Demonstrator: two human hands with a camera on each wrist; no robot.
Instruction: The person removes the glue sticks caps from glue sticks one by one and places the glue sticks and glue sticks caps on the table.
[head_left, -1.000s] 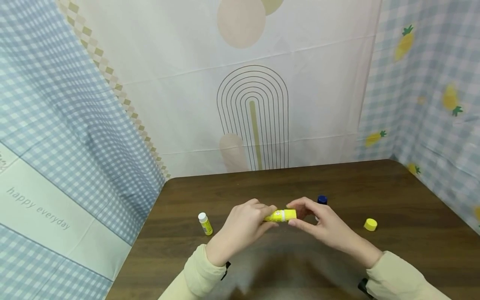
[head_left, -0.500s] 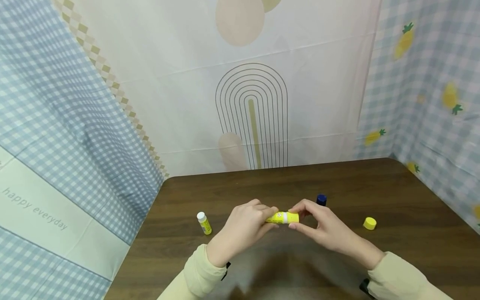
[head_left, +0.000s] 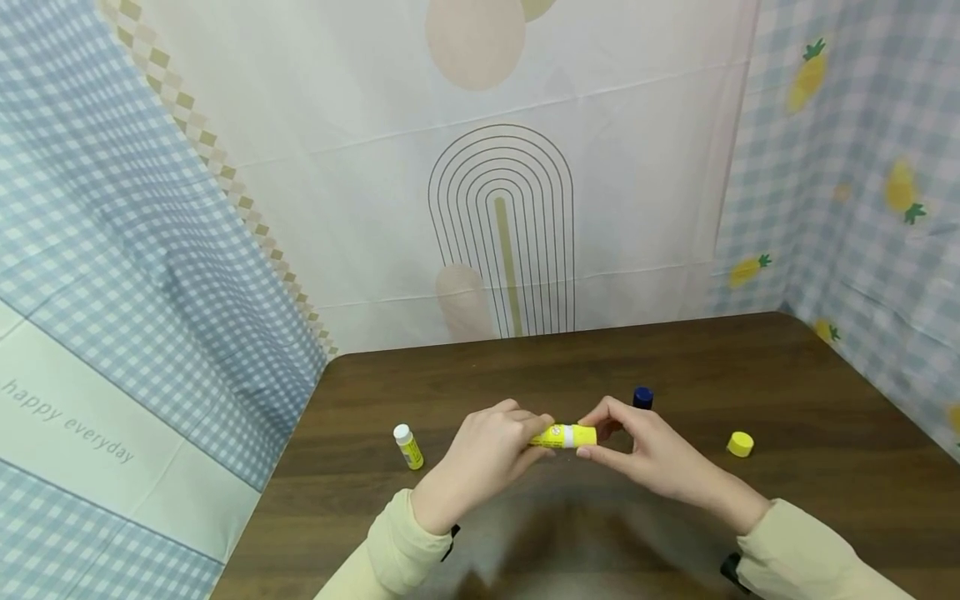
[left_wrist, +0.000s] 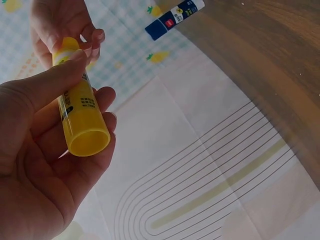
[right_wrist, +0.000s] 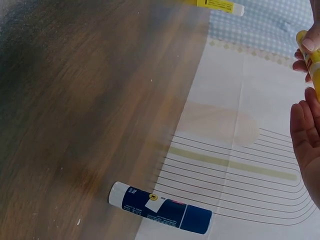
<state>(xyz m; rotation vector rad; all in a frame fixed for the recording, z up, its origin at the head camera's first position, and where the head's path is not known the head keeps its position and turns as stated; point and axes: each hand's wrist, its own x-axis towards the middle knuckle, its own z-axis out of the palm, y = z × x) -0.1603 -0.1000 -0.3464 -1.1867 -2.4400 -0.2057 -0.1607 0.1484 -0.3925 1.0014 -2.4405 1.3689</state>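
My left hand (head_left: 487, 442) holds a yellow glue stick (head_left: 555, 435) nearly level above the table, its thumb laid along the tube in the left wrist view. A white band runs round the stick close to its yellow right end. With thumb and fingertips, my right hand (head_left: 648, 450) pinches that end. Toward the left wrist camera, the stick's other end (left_wrist: 89, 144) shows a round, recessed rim. Behind the right hand, a navy glue stick (right_wrist: 160, 207) with a white end stands on the table, partly hidden in the head view.
On the left of the brown table (head_left: 420, 379) stands another yellow glue stick (head_left: 408, 447), white end up. A loose yellow cap (head_left: 740, 444) lies to the right. Printed cloth (head_left: 645, 183) hangs behind the table, and checked cloth (head_left: 187, 275) hangs at the left.
The held glue stick and the right hand have shifted very slightly. Both hands keep their hold on the stick. The head view has moved a little.
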